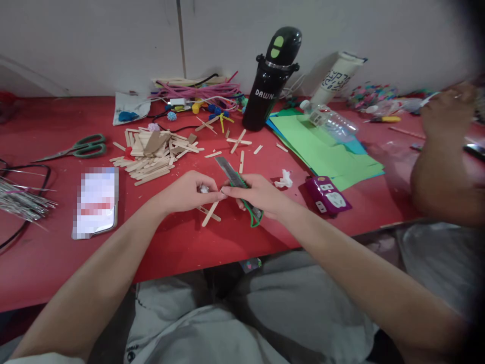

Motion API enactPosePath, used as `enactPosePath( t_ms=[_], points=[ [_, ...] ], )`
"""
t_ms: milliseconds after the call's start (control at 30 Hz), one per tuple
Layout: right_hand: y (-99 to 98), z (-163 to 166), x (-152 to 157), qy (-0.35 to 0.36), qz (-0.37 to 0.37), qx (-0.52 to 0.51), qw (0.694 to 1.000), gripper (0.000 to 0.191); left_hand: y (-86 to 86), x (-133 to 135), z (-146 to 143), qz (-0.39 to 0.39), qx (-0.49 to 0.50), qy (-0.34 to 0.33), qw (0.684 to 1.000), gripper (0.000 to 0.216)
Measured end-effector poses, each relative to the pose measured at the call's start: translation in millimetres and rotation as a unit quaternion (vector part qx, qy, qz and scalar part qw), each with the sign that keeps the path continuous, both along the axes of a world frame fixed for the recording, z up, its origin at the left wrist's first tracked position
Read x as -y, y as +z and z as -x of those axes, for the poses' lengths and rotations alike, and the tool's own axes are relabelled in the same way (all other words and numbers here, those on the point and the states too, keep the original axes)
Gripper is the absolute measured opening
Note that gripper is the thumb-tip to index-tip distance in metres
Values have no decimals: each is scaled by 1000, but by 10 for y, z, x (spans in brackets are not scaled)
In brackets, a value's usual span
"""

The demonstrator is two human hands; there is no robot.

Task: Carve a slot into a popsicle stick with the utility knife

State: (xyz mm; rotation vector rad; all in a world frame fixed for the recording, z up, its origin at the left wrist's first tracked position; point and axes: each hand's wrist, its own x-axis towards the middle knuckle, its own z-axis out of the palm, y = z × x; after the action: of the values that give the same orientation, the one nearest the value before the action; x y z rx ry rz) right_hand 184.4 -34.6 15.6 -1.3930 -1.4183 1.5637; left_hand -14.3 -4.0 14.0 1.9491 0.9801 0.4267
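My right hand [261, 194] is closed around a green utility knife [248, 206], whose blade points up and to the left. My left hand [191, 191] is closed, with a small whitish crumpled piece [204, 189] showing inside its curled fingers. The thumbs and fingertips of both hands meet over the table; whatever is pinched there is too small to name. Just below them, crossed craft sticks [209, 215] lie on the red table [178, 247]. Ahead of my left hand is a heap of craft sticks [155, 154].
Green-handled scissors [89, 146] and a phone [96, 202] lie left, beside wire bundles [22, 197]. A black bottle [269, 83] stands at the back. To the right are coloured paper sheets [314, 139], a purple socket adapter [328, 194], and another person's arm [447, 156].
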Motion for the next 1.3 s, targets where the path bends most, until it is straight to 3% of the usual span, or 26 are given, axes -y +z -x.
enactPosePath(
  t_ms=[100, 300, 467, 667, 933, 1167, 1233, 1300],
  points=[
    [-12, 43, 9, 3, 7, -18, 1000, 21, 13, 14, -6, -12, -5, 1, 1000, 33],
    [-200, -34, -100, -177, -59, -87, 979, 14, 12, -40, 40, -44, -50, 2, 998, 36],
    [-338, -87, -142, -227, -100, -103, 963, 12, -67, -108, 55, -87, -55, 35, 994, 38],
    [-398, -42, -119, -225, -142, -90, 960, 16, -187, -135, -20, -116, -27, 76, 990, 32],
    [-419, -15, -135, -198, -170, -36, 965, 11, -235, -152, -4, -145, -45, 65, 986, 27],
    [-393, -2, -10, -127, -247, 57, 959, 23, -276, -245, 132, -219, -69, 224, 947, 23],
    [-388, 10, 27, -74, -300, 77, 948, 34, -271, -251, 152, -224, -67, 249, 940, 23],
    [-397, 23, 52, -65, -295, 71, 951, 42, -259, -243, 157, -224, -59, 256, 939, 23]
  ],
)
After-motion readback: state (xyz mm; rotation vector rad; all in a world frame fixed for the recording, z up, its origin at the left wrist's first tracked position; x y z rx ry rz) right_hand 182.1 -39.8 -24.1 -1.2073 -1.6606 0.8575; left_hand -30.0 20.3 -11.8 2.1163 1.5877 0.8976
